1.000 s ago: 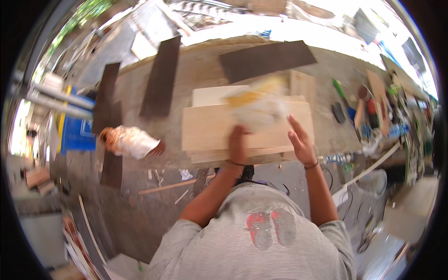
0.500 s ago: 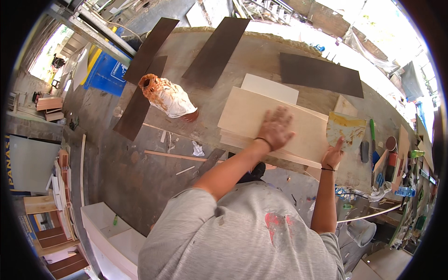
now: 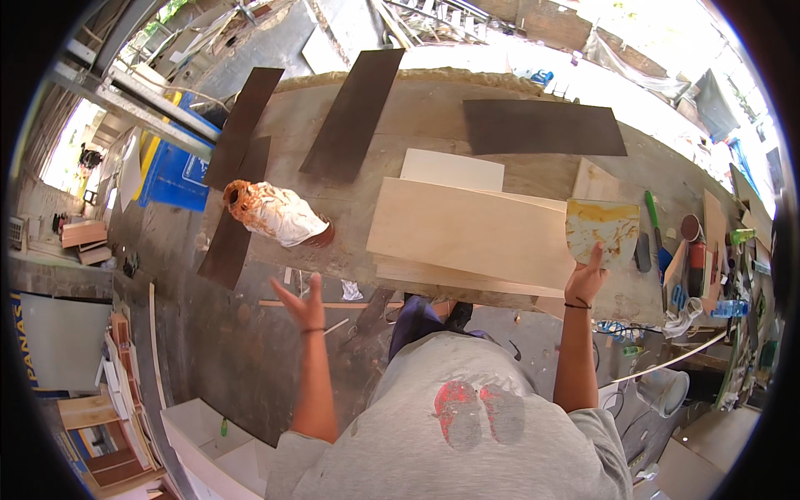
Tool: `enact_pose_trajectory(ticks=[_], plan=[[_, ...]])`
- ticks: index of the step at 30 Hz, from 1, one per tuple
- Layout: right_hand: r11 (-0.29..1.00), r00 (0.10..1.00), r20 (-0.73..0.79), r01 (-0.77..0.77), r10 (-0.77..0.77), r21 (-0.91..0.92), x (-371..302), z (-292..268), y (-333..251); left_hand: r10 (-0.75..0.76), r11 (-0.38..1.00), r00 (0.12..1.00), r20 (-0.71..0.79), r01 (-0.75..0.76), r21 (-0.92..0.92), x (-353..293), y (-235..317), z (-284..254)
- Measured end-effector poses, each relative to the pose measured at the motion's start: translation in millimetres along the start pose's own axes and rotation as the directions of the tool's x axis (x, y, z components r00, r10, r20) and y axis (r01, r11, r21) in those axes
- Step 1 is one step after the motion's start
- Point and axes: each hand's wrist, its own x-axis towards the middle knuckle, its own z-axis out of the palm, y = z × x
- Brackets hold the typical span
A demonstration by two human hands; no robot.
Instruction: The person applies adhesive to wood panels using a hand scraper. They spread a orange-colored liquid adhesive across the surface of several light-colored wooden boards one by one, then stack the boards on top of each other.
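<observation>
My left hand is in the air in front of the bench's near edge, empty, fingers spread. The nearest thing to it is a container with a white, brown-smeared body, lying tilted near the bench edge. With my right hand I grip a flat, pale spreader sheet stained with yellow-brown glue, my index finger laid along it. It is at the right end of a stack of light plywood boards, whose top board is bare. A white panel sticks out behind the stack.
Dark brown strips lie across the bench, with another dark panel at the back right. Right of the spreader are a green-handled tool, a dark block and blue scissors. A blue bin stands to the left.
My left hand has lifted off the top plywood board and swung left, away from the stack, fingers spreading. My right hand still grips the spreader near the same place. The view has shifted a little.
</observation>
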Motion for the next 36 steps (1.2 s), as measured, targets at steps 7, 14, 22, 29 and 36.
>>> enact_pose_trajectory(ticks=[7,14,22,29,36], plan=[[0.500,0.861,0.128,0.400,-0.492,-0.768,-17,-39,-32,0.285,0.826,0.954,-0.098,-0.296,-0.479,126,41,26],[0.995,0.994,-0.106,0.049,-0.040,0.084,-45,-66,-64,0.472,0.834,0.852,0.228,-0.348,-0.428,170,99,20],[0.770,0.977,-0.048,-0.133,0.208,0.625,-73,-71,-84,0.299,0.824,0.150,0.942,-0.538,-0.176,136,290,7],[0.729,0.966,0.005,-0.199,0.259,0.655,-89,-67,-79,-0.117,0.556,-0.133,0.984,-0.830,-0.046,91,343,26],[0.679,0.962,0.098,-0.251,0.256,0.690,-100,-75,-96,-0.340,0.334,-0.093,0.936,-0.942,0.028,69,357,42]])
